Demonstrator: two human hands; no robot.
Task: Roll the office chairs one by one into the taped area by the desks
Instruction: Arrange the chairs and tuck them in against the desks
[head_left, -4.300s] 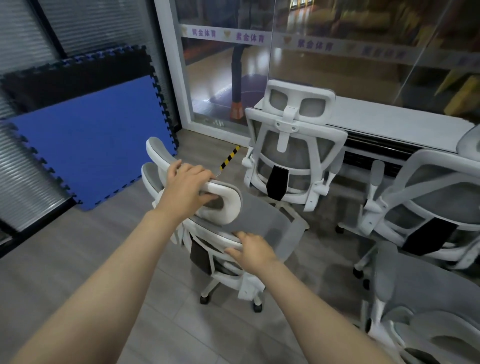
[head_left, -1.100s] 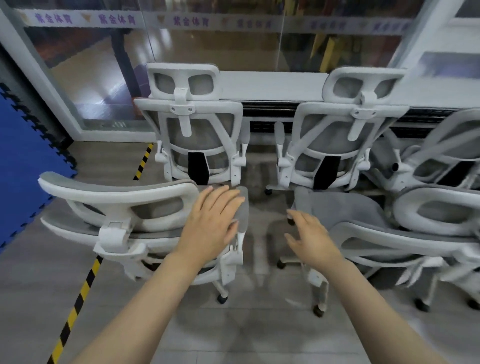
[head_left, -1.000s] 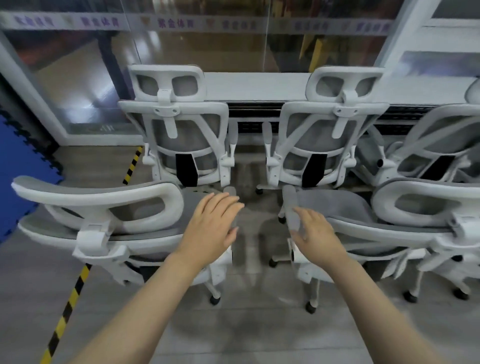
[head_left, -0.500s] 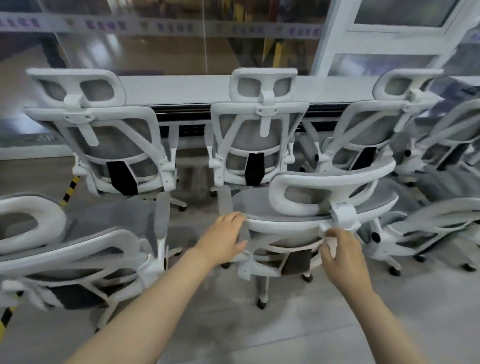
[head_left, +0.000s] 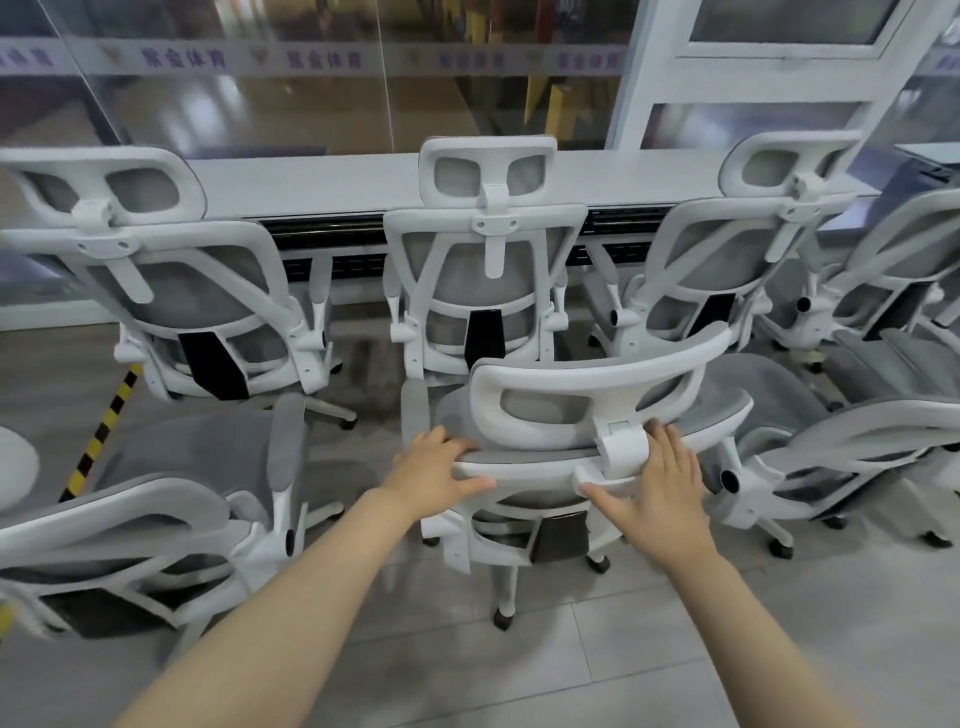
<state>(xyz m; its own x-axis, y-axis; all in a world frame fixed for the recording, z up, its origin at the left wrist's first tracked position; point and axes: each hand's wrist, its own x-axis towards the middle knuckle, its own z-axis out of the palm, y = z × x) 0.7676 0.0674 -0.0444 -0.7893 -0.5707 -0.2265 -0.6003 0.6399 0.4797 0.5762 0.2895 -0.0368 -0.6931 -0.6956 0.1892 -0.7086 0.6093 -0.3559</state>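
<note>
Fingers of both hands gripping near chair (head_left: 587, 410) backrest top, left hand (head_left: 434, 475), right hand (head_left: 662, 480)

1. 7 white-framed office chairs with grey mesh:
   - 4 in the row against the desk: 10 o'clock (head_left: 171, 291), 12 o'clock (head_left: 483, 260), 1 o'clock (head_left: 727, 260), 2 o'clock (head_left: 904, 270).
   - 3 in the nearer row: centre (head_left: 597, 415), 8 o'clock (head_left: 156, 509), 3 o'clock (head_left: 857, 441).
2. 2 hands on the centre chair's backrest: left hand (head_left: 434, 480), right hand (head_left: 662, 486).
3. 1 long white desk (head_left: 311, 182) at 12 o'clock.
4. 1 yellow-and-black floor tape strip (head_left: 101, 434) at 9 o'clock.
</note>
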